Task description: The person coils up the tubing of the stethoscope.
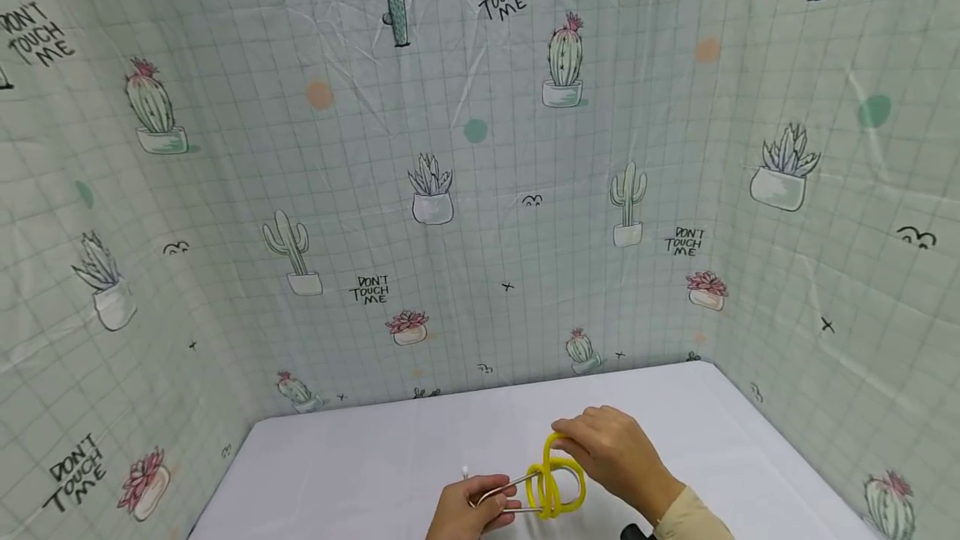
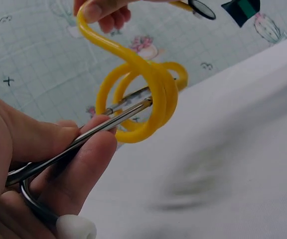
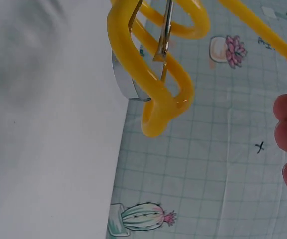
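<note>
The tubing is yellow, the backdrop pale green, cactus-printed

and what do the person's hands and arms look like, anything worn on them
The left hand and right hand are both bare, with no gloves visible. On the right, a plain pale beige sleeve ends near the wrist. A black object beside it is too cut off to identify. No sleeve shows on the left.

Yellow tube in loops around metal prong
</note>
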{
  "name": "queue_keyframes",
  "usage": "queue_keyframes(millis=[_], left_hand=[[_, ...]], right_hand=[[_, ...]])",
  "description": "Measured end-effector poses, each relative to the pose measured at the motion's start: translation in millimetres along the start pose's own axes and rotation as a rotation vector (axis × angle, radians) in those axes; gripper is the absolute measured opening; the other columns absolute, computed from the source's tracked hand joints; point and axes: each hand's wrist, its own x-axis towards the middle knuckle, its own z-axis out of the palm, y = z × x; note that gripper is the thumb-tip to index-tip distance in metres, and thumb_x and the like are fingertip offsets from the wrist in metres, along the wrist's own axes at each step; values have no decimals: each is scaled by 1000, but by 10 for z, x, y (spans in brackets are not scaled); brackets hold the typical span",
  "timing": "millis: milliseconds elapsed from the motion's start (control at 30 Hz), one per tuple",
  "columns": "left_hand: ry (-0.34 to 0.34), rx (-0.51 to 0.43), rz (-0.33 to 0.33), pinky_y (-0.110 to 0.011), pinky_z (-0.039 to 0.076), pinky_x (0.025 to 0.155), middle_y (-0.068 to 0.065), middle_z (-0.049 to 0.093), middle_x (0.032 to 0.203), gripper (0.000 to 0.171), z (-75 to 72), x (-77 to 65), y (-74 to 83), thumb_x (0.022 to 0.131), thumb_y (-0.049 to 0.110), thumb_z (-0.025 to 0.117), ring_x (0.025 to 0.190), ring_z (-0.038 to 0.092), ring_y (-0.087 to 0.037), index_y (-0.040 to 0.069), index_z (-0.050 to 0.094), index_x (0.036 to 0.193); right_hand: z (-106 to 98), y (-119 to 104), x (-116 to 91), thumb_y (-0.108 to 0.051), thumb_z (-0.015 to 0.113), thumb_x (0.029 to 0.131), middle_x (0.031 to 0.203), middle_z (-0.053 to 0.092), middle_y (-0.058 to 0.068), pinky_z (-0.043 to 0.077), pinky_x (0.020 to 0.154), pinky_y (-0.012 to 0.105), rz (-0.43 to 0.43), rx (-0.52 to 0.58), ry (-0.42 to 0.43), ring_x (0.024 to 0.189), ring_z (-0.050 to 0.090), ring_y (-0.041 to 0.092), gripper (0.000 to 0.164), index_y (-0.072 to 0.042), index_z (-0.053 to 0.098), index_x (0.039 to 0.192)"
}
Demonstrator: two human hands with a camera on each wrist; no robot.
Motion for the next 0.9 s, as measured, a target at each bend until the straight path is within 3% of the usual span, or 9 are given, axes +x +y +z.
queue_keyframes(millis=[233,467,700,900], left_hand=[[-95,20,-16,-35,56,76,-24,63,106,43,-23,-11,1,86,15,66,91,66,-29,-13,56,117],[-217,-13,5,-35,55,79,-22,63,108,44,-29,-34,13,89,19,64,94,65,-29,-13,55,119],[-229,-10,8,-38,53,81,-22,63,108,42,-70,-81,64,88,20,64,93,65,-28,-10,58,117],[-268,-44,18,-36,53,81,-22,62,110,38,-61,-91,106,90,17,62,95,65,-27,-8,58,118]], right_hand=[[103,60,-43,-26,78,73,78,62,-17,48,55,19,23,5,3,64,55,1,20,-21,69,90],[180,102,-108,-22,79,73,83,64,-16,48,57,14,102,111,-36,68,56,-2,26,-21,69,96],[200,99,-199,-26,73,80,85,61,-21,41,54,6,263,222,-134,64,49,-8,18,-25,69,98],[250,73,-251,-37,63,86,89,63,-21,50,57,17,459,340,-250,70,57,-4,14,-29,70,96]])
